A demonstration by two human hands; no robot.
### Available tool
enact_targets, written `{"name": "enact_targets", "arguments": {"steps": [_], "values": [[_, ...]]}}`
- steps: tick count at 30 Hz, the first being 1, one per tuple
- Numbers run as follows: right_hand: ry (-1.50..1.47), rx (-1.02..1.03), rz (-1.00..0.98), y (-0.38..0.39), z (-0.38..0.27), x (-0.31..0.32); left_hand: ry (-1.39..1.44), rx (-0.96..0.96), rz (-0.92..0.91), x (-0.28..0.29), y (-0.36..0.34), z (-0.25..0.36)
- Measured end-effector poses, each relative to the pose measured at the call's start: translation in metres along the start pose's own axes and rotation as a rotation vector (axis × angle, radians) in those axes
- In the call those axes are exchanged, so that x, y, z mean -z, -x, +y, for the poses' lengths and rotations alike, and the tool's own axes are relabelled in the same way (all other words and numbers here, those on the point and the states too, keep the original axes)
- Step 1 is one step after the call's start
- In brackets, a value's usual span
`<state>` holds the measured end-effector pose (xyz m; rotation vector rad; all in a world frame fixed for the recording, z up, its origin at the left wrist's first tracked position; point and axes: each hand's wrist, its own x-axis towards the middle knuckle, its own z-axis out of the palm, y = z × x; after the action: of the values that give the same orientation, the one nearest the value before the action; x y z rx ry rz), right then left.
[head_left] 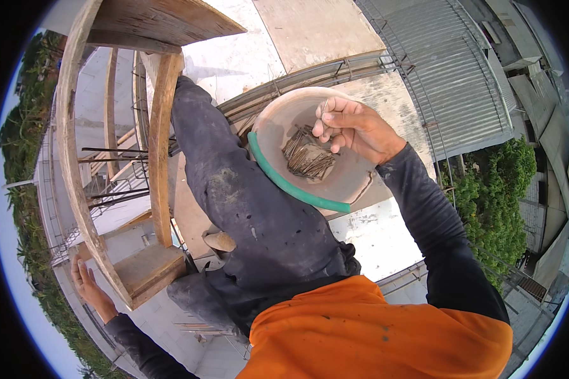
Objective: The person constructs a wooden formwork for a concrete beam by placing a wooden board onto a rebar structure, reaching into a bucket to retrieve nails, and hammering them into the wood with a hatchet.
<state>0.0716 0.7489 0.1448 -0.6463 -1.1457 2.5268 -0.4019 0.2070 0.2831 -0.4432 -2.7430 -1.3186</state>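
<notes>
My right hand (359, 129) is closed in a pinch over a pale plastic basin (275, 123), with a thin nail (324, 115) between thumb and fingers. Inside the basin lies a loose heap of brown nails (310, 158). A green strip (291, 191) covers part of its rim, which rests against my dark trouser leg (234, 183). At the lower left, my left hand (92, 292) has its fingers stretched out beside the bottom of a wooden frame (161, 151). Whether it touches the wood I cannot tell.
Plywood sheets (322, 31) and steel bars (284, 82) lie ahead of me. A rounded wooden end (220, 241) sticks out by my leg. To the right, beyond an edge, are a corrugated roof (449, 82) and a green tree (493, 202) lower down.
</notes>
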Motion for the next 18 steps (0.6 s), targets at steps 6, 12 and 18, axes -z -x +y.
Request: {"name": "enact_targets", "arguments": {"steps": [6,12,18], "values": [[0.427,-0.138,0.151,-0.021,0.016,-0.05,0.035,0.005,0.089,0.059,0.044,-0.04],[0.742,0.177,0.437,0.021,-0.003,-0.081,-0.1,-0.242,0.346,0.035,0.068,0.038],[0.329,0.118,-0.151,0.016,0.039,-0.253,0.157,-0.677,-0.048,-0.038,0.21,0.073]]}}
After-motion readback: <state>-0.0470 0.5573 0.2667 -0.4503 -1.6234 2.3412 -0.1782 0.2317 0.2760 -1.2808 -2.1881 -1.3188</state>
